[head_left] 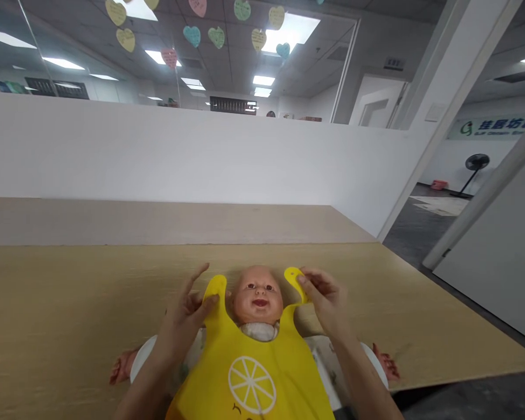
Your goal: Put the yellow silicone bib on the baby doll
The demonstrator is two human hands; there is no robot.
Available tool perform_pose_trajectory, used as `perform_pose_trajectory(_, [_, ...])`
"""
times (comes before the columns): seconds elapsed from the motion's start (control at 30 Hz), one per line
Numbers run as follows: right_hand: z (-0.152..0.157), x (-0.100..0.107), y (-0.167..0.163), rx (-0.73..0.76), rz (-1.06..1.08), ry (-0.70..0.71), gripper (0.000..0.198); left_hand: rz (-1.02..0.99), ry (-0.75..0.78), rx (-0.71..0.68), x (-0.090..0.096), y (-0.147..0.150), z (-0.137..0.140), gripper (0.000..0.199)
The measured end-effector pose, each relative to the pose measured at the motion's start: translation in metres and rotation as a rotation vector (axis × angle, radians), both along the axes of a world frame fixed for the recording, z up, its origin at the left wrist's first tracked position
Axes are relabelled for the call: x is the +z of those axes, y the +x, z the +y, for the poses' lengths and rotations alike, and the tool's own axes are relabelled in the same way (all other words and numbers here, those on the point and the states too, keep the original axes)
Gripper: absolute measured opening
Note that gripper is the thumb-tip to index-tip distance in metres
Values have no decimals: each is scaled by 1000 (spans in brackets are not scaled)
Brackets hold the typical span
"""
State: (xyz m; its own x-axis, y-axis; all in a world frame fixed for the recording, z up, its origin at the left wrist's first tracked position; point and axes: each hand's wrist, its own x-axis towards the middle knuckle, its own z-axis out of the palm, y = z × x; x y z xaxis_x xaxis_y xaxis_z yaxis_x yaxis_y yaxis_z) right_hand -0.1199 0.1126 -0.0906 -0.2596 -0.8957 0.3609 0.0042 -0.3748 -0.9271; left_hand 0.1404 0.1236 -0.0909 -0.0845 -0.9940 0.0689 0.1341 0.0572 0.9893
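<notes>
A baby doll [258,287] lies on its back on the wooden table, its arms stretched out to both sides. Over its chest spreads a yellow bib [227,356] with a white citrus-slice print. My left hand [188,312] pinches the bib's left neck strap between thumb and fingers, index finger raised, beside the doll's head. On the other side my right hand [326,297] grips the right strap near its tip, where a small hole shows. Both straps stand apart, one on each side of the head. White patterned clothing shows beneath the bib, whose lower end is cut off by the frame.
The wooden table [70,291] ends at a right edge, with dark floor beyond. A white half wall [179,154] with glass above stands behind it. Heart-shaped notes [216,37] stick to the glass. Through a doorway at right stands a fan [476,163].
</notes>
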Motion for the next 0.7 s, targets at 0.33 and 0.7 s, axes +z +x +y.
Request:
perform_pose_trajectory(0.33, [49, 59, 48, 430, 579, -69, 18, -696, -730, -7, 34, -20, 35, 37])
perform_pose_trajectory(0.7, [64, 137, -78, -118, 182, 267, 43, -171, -388, 599, -16, 37, 55, 22])
